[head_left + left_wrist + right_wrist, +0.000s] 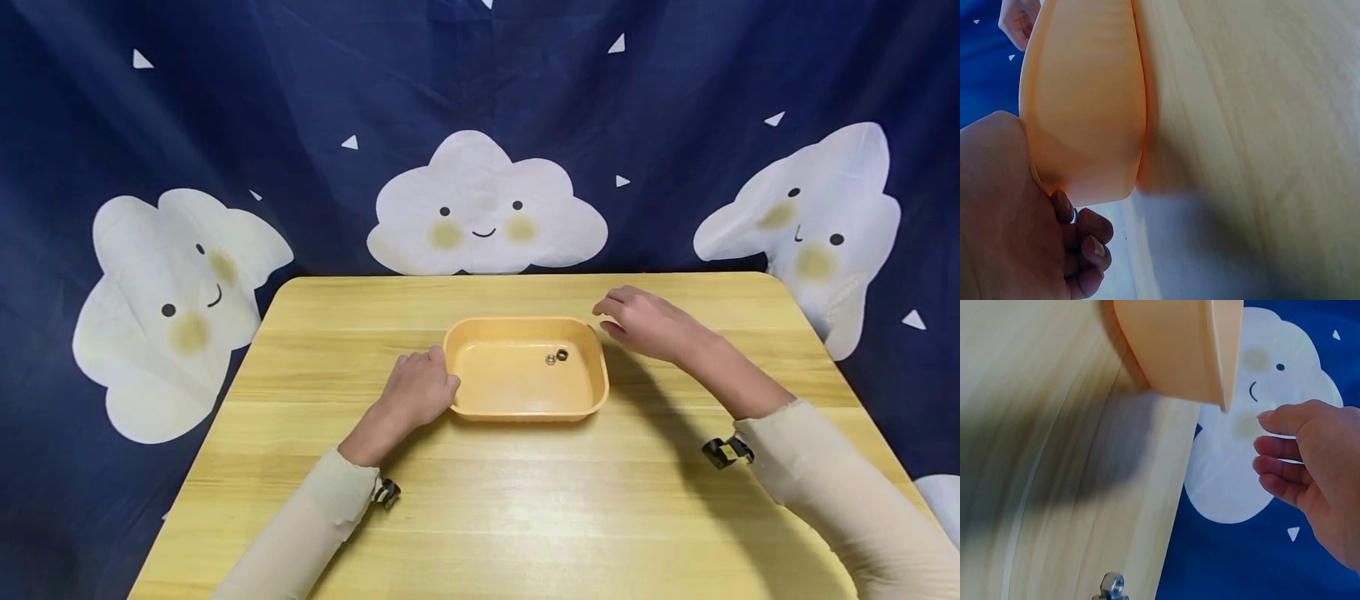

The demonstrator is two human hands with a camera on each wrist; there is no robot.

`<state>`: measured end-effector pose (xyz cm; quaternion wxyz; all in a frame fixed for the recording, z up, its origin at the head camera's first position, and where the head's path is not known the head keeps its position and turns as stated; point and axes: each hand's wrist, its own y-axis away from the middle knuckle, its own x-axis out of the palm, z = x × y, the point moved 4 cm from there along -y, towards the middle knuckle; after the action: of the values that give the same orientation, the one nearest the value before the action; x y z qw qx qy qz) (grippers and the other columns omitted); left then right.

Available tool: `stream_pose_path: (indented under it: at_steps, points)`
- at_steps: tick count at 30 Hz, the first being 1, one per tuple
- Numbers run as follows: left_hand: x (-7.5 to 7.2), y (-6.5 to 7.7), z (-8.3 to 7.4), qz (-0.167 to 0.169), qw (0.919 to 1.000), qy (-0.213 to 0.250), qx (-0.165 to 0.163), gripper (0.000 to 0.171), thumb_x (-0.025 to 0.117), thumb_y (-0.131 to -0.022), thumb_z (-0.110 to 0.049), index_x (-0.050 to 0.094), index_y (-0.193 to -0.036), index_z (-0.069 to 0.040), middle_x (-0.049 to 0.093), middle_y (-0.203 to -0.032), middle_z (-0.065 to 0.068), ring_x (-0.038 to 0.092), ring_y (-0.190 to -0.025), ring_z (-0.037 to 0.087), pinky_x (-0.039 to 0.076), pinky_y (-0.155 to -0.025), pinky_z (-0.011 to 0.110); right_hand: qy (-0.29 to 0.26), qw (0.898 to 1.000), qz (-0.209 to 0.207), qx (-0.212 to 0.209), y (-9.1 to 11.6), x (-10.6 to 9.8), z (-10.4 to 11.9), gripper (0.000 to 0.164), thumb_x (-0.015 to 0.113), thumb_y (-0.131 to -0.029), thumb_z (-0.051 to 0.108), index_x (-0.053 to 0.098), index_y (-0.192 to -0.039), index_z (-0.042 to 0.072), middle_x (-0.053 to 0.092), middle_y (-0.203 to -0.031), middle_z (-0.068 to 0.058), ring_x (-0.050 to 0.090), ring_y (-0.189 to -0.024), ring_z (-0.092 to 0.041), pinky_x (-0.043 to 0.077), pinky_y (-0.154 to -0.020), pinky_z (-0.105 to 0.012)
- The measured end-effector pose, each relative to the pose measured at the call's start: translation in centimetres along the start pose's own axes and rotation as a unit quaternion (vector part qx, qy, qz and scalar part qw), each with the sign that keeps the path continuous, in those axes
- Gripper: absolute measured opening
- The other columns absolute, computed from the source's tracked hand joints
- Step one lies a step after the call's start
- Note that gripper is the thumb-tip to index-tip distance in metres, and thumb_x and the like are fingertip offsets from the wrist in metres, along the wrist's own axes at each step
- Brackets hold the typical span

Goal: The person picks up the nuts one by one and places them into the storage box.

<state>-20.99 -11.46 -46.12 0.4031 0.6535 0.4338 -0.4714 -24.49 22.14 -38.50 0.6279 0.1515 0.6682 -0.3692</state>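
Note:
A shallow orange plastic tray (517, 414) sits on the wooden table. Two small metal nuts (557, 357), one silver and one darker, lie inside it towards the right. My left hand (420, 387) grips the tray's left end, its thumb at the rim; the left wrist view shows curled fingers (1088, 231) by the tray's corner. Beyond the tray's right back corner, my right hand (648, 323) hovers with loosely bent fingers. In the right wrist view a gap separates that hand (1329, 469) from the tray (1179, 350), and nothing is between its fingers.
The pale wooden table (570, 517) ends at a dark blue curtain (315, 75) printed with white clouds. Shiny metal nuts (1112, 584) show at the bottom edge of the right wrist view. A small black device (727, 452) is strapped under the right sleeve.

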Motion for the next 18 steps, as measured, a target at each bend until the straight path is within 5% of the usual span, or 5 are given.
stream_pose_path:
  at_steps: [18]
  points:
    - [-0.1,0.0,0.0,-0.010,0.9999,-0.003,-0.001,0.020,0.044,-0.099,-0.025,0.044,-0.088,-0.009,0.051,-0.073,0.005,0.048,-0.068,0.025,0.035,-0.076,0.038,-0.005,0.999,-0.032,0.009,2.8,-0.6,-2.3,0.017,0.076,-0.084,-0.003,0.073,-0.101,-0.003,0.071,-0.093,-0.016,0.068,-0.083,-0.031,0.057,-0.073,-0.043]
